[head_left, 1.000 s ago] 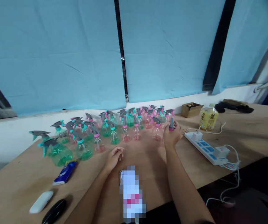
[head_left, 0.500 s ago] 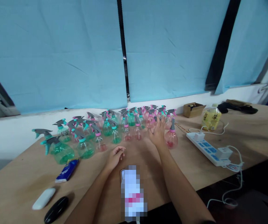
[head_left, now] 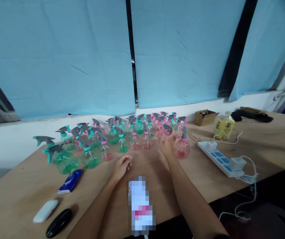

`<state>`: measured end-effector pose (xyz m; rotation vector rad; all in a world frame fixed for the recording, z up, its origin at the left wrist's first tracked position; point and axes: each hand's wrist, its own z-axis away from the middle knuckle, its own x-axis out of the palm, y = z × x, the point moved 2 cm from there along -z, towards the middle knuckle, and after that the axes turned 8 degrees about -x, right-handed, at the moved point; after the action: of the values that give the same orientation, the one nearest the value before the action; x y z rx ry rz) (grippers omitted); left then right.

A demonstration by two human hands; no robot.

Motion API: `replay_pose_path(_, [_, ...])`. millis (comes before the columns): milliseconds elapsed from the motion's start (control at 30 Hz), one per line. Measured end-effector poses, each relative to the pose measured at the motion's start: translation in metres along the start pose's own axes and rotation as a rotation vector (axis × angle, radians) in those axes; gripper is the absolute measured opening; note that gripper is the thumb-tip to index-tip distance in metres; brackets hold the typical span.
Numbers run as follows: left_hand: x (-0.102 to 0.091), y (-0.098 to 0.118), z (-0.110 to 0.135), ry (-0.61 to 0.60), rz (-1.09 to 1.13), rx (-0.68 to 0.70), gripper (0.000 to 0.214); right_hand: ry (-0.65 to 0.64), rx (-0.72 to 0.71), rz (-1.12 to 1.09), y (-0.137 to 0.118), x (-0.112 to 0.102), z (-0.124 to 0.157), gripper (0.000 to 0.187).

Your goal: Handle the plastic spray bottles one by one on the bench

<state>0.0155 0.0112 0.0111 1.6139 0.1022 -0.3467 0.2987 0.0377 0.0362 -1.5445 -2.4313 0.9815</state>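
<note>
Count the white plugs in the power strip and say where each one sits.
2: the far plug is at the strip's far end; the near plug is towards its near end. No third shows, though one could be hidden.

Light is dim, the table (head_left: 152, 164) softly shadowed, fine detail seemingly blurred.

- Your left hand (head_left: 122, 167) can pass over the tabletop (head_left: 144, 162) toward your right hand (head_left: 166, 144).
- Bottles (head_left: 123, 145) crowd your way to the wall (head_left: 20, 142).
- The phone (head_left: 141, 204) lies between your forearms (head_left: 94, 204).
- A power strip (head_left: 215, 157) bars you farther right.
</note>
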Motion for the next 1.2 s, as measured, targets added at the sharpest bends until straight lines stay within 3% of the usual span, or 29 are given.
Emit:
replay_pose_path(433, [0.001,0.004,0.002,0.016,0.004,-0.017,0.037,0.056,0.081,0.047,-0.007,0.000,0.008,0.056])
replay_pose_path(600, [0.001,0.006,0.003,0.014,0.021,-0.006,0.034,0.033,0.066,-0.001,-0.011,-0.001,0.011,0.060])
replay_pose_path(733, [0.001,0.006,0.003,0.009,0.032,-0.001,0.034,0.005,0.144,-0.146,-0.023,-0.004,0.010,0.072])
replay_pose_path(833, [0.001,0.004,0.002,0.009,0.027,-0.002,0.034,-0.107,0.143,-0.408,-0.035,-0.001,0.010,0.060])
replay_pose_path(933, [0.001,0.001,0.001,0.005,0.029,0.014,0.033,-0.346,0.106,-0.707,-0.049,0.008,0.016,0.040])
replay_pose_path(1067, [0.001,-0.001,0.000,-0.016,0.036,0.034,0.032,-0.640,0.211,-0.947,-0.067,0.024,0.033,0.026])
replay_pose_path(1200, [0.002,-0.003,-0.002,-0.001,0.047,0.022,0.031,-0.754,0.288,-1.131,-0.088,0.032,0.046,0.025])
